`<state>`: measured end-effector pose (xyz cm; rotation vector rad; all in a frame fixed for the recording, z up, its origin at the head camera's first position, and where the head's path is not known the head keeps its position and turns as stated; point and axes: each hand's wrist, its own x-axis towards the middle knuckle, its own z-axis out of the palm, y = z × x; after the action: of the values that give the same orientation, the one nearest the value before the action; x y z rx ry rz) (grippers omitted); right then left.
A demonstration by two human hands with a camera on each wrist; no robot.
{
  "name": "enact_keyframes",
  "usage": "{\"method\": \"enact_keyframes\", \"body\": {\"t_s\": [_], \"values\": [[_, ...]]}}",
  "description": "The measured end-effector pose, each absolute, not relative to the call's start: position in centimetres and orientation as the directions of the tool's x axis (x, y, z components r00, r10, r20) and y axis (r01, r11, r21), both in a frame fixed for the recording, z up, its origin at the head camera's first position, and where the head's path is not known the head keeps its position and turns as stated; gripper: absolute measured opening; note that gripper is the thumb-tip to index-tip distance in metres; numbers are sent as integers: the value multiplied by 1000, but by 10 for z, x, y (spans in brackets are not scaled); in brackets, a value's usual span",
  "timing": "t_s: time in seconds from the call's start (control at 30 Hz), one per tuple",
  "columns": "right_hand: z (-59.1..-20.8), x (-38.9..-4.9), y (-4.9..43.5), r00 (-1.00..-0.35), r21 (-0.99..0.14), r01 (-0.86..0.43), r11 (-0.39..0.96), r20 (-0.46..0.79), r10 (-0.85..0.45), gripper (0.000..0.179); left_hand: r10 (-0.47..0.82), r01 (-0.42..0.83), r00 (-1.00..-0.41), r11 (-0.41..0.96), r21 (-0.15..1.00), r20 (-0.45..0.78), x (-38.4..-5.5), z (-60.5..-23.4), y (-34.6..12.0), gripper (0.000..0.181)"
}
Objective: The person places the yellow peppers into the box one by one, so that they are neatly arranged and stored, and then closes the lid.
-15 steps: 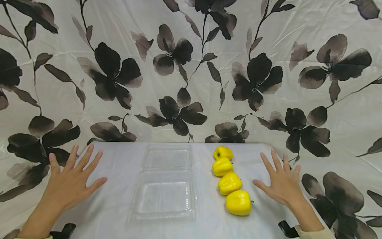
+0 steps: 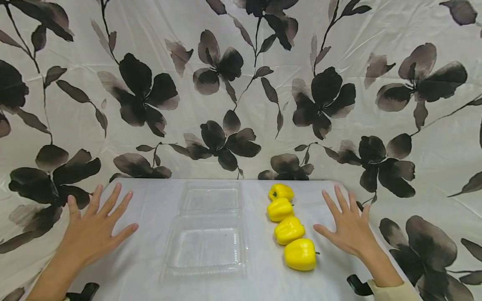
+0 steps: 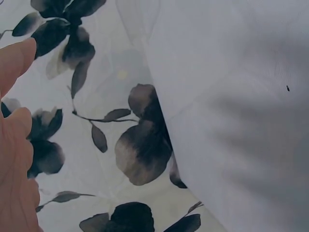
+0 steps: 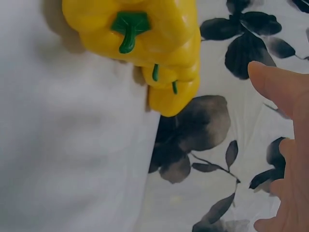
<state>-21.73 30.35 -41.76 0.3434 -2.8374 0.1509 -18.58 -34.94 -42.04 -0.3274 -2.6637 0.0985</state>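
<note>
Yellow is catching my eye on the head feed: four glossy, blocky bell peppers [image 2: 290,230] with green stems are lying in a near-to-far line on a white cloth-covered table [image 2: 143,221]. I am taking the clear plastic container [image 2: 205,269] as my clock centre; it is lying with its two rectangular halves spread flat, the smaller-looking half at 12 o'clock of the larger one. From there, the nearest pepper [image 2: 300,255] is sitting a little past 3 o'clock and the farthest pepper [image 2: 281,192] at about 2, while the line is overlapping so much that I am unable to tell which peppers are touching. At 9 o'clock the bare left hand [image 2: 94,236] is hovering over the table's edge, palm down, fingers straight and fanned, thumb pointing toward 2. Beyond the peppers at 3 o'clock, the bare right hand [image 2: 348,230] is hovering likewise, fingers spread, its thumb pointing toward 10, near the peppers but apart from them. Both hands are staying well clear of each other, and dark wrist mounts [image 2: 358,286] are showing below them, with a cream sleeve [image 2: 391,291] at the right. On the right wrist feed, I am seeing peppers at 12 o'clock and the thumb at 2. Behind the table at 12 o'clock, a pale sheet [image 2: 271,115] printed with dark flowers is hanging.
</note>
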Motion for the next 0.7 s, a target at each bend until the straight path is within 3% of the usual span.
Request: {"method": "enact_keyframes", "body": {"t_s": [0.7], "values": [[-411, -215, 286, -898, -125, -382, 915, 283, -337, 100, 277, 298, -872, 954, -10, 404, -191, -437, -326, 97]]}}
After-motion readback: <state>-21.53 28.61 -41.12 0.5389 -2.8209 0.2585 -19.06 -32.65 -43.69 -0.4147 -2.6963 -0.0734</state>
